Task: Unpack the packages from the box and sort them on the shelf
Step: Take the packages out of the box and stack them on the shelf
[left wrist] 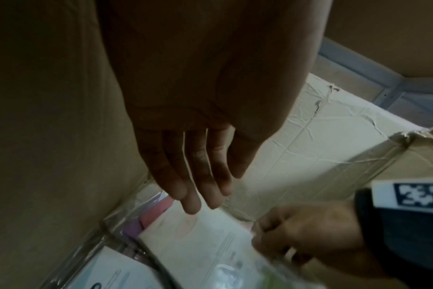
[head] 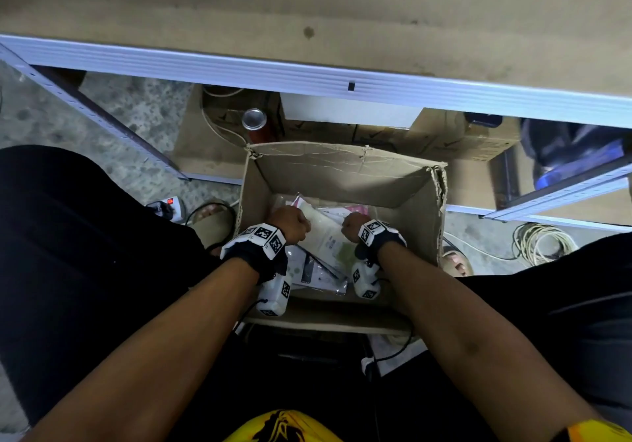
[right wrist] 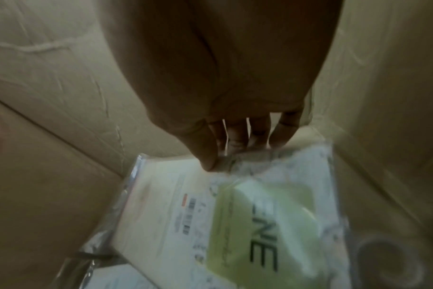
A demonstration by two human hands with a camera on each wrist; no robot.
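An open cardboard box (head: pixel 345 174) stands on the floor between my legs, with both hands reaching into it. On top of the pile lies a clear-wrapped cream package with a green patch (head: pixel 328 236) (right wrist: pixel 176 205). My right hand (head: pixel 352 226) (right wrist: pixel 215 162) pinches that package's far edge between thumb and fingers. My left hand (head: pixel 290 224) (left wrist: pixel 200 203) hangs at the package's other corner with straight fingers (left wrist: pixel 191 205), holding nothing. A pink package (head: pixel 355 209) (left wrist: pixel 156 213) and other wrapped packages (head: pixel 318 274) (left wrist: pixel 111 273) lie underneath.
A shelf board (head: pixel 307 3) with a white metal front rail (head: pixel 307 75) runs across just beyond the box. Under it sit cardboard boxes (head: pixel 478 140) and a can (head: pixel 254 120). A power strip (head: pixel 167 207) lies left of the box and coiled cable (head: pixel 543 241) lies on its right.
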